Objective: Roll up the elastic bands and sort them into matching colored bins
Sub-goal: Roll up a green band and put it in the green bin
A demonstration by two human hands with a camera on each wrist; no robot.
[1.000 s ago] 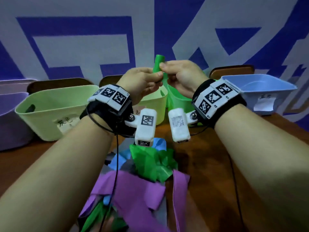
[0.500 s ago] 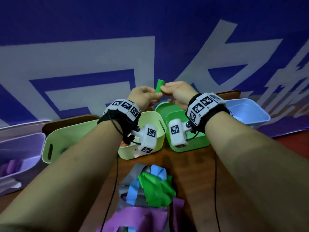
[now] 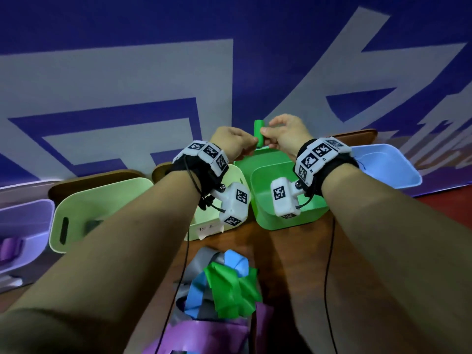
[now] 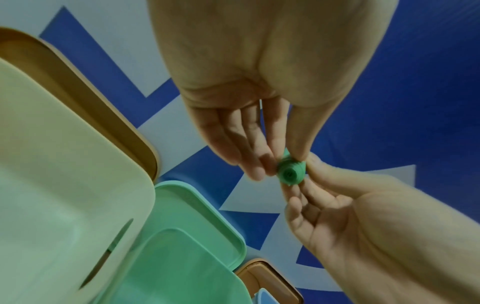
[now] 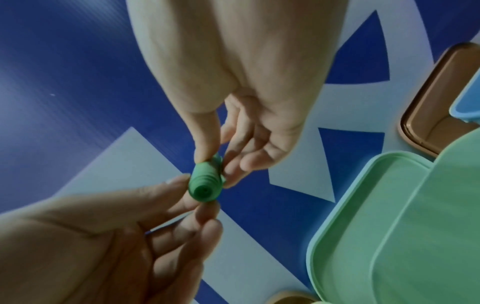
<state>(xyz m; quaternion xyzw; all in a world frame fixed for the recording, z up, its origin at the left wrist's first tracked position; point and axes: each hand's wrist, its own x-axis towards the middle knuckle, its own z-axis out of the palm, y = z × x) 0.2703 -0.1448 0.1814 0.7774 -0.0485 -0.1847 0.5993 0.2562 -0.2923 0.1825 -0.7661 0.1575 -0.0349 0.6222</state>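
Observation:
A tightly rolled green band (image 3: 258, 132) is held upright between both hands, above the far rim of the bright green bin (image 3: 270, 223). My left hand (image 3: 245, 145) pinches its lower part with thumb and fingers. My right hand (image 3: 267, 135) pinches it from the other side. The left wrist view looks at the roll's spiral end (image 4: 290, 172), with the left hand (image 4: 279, 164) above it and the right hand (image 4: 303, 181) below it. In the right wrist view the roll (image 5: 205, 186) sits between the right hand (image 5: 219, 167) and the left hand (image 5: 193, 195).
Two pale green bins (image 3: 102, 200) (image 3: 231, 172) stand left of the green one. A blue bin (image 3: 383, 164) is on the right and a purple bin (image 3: 23, 226) far left. Loose green, blue, grey and purple bands (image 3: 224, 290) are piled on the brown table near me.
Both hands have carried the green roll forward and away from me, to above the green bin. The head view has tilted up, so the bins and pile look farther off.

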